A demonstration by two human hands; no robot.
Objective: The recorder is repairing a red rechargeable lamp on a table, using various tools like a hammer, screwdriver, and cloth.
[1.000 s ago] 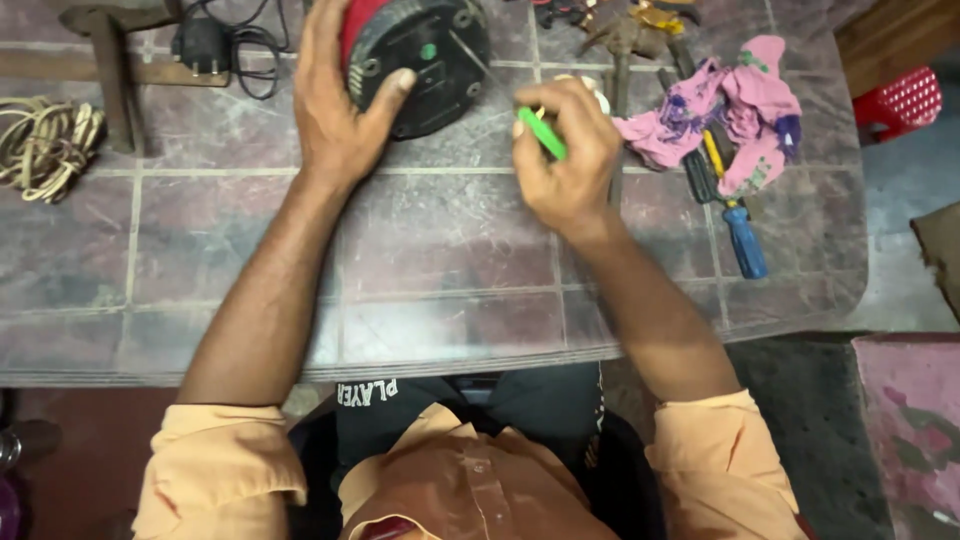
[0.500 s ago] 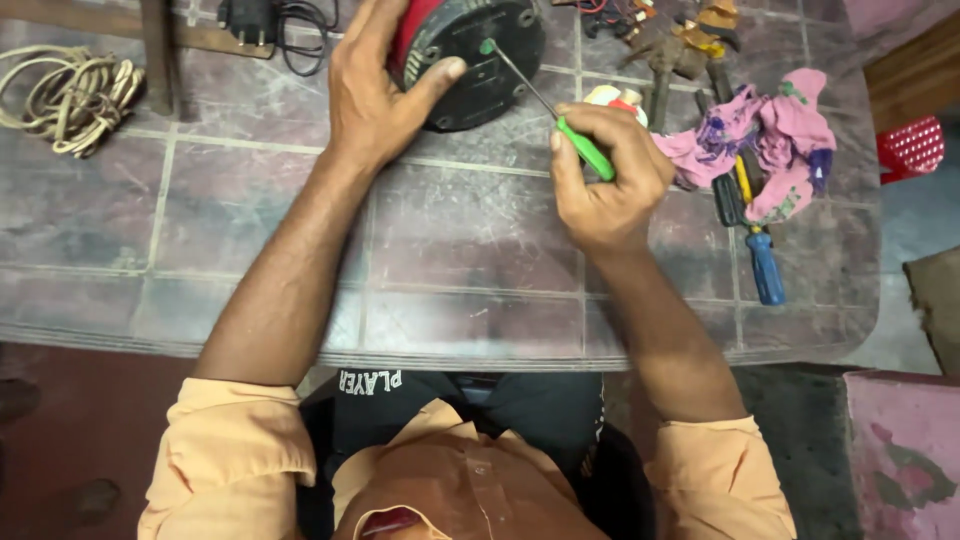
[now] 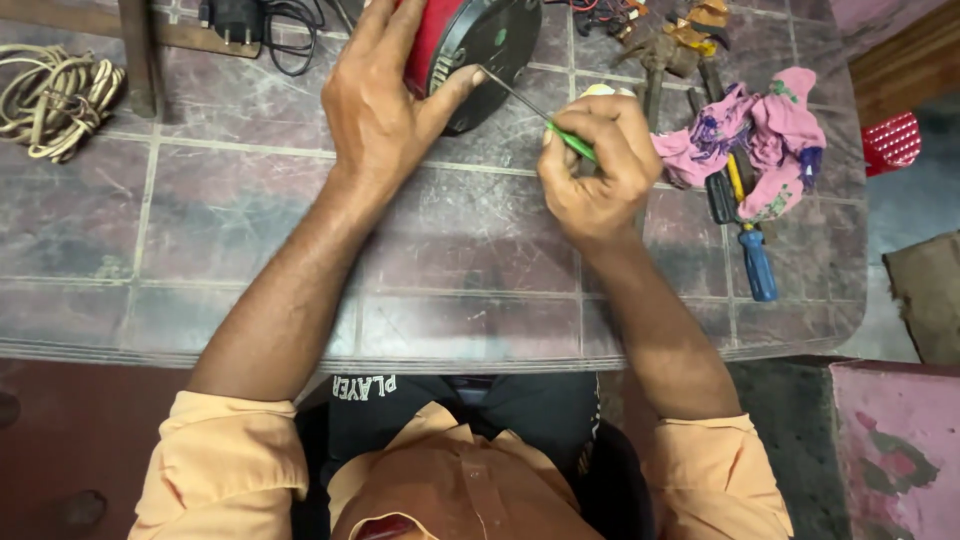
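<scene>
Nearest us on the tiled bench (image 3: pixel 250 240), our right hand (image 3: pixel 597 170) has its fingers clamped on a green-handled screwdriver (image 3: pixel 572 142), the thin shaft angling toward ten o'clock into the round red-and-black device (image 3: pixel 470 45). Our left hand (image 3: pixel 385 105) grips that device at twelve o'clock, fingers wrapped on its rim (thumb beside the tip). We judge the tip could slip from its seat and jab the thumb. Farther at two o'clock lie a pink rag (image 3: pixel 770 135) and a blue-handled screwdriver (image 3: pixel 757 262).
</scene>
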